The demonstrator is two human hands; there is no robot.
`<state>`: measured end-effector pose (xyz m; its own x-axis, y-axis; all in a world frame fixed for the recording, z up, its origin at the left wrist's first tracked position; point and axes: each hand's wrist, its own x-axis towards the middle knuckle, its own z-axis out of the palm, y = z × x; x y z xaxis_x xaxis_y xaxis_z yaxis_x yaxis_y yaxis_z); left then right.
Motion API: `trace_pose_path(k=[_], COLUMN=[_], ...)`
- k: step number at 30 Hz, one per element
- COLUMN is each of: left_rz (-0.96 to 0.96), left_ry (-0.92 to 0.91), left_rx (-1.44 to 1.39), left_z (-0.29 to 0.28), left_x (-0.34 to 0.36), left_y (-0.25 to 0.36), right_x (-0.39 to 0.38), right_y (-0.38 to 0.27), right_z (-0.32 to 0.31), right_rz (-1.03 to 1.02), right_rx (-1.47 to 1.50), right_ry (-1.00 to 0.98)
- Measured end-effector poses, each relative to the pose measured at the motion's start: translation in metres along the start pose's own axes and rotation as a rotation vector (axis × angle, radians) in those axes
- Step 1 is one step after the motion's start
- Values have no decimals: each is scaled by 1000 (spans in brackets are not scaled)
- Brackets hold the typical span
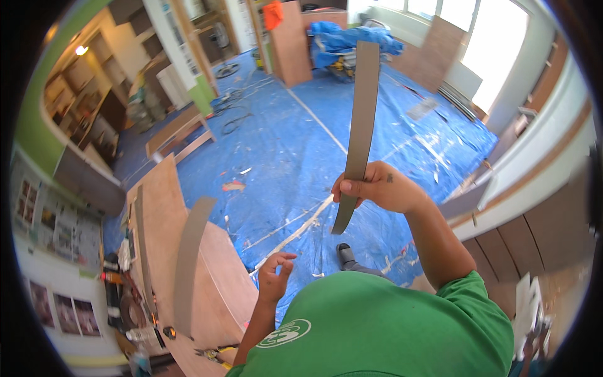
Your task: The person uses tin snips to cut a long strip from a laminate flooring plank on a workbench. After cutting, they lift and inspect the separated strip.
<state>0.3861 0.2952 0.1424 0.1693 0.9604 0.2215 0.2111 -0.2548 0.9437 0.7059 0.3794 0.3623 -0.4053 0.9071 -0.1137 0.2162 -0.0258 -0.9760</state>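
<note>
My right hand (383,186) grips a long, thin grey-brown strip (364,107) near its lower end, thumb on its face. The strip stands nearly upright, slightly bowed, over the floor. Nothing is in my left hand (275,276), which hangs beside the plywood worktop with its fingers bent and a gap between thumb and forefinger. A similar curved strip (188,264) rests on the plywood worktop (223,264) to my left. Farther left along the worktop runs a narrower dark strip (143,242). Yellow-handled pliers (217,356) lie at its near end.
Blue sheeting (270,157) covers the floor, with scraps and a cable (235,122) on it. A low wooden bench (179,135) stands at far left. Tools (116,295) crowd the worktop's left side. A tarp-covered pile (352,44) and leaning boards (292,44) stand at the back.
</note>
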Motion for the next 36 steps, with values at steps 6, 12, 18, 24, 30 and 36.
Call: trace_pose_path(k=[6, 12, 18, 24, 30, 36], left_rz=[21, 164, 71, -186, -187, -115], left_ry=[225, 329, 521, 1008, 1330, 1450], left_rx=[38, 74, 127, 25, -69, -197], left_z=[2, 37, 58, 27, -18, -91], left_x=[80, 159, 160, 115, 69, 56], left_y=[59, 120, 83, 52, 1, -44], right_x=[88, 159, 207, 247, 261, 303], right_y=[23, 43, 82, 205, 397, 472], right_z=[-21, -21, -9, -15, -40, -26], right_rz=[-19, -120, -106, 90, -88, 406], right_rx=[-78, -188, -242, -285, -703, -841], right_ry=[-385, -732, -982, -782, -886, -773])
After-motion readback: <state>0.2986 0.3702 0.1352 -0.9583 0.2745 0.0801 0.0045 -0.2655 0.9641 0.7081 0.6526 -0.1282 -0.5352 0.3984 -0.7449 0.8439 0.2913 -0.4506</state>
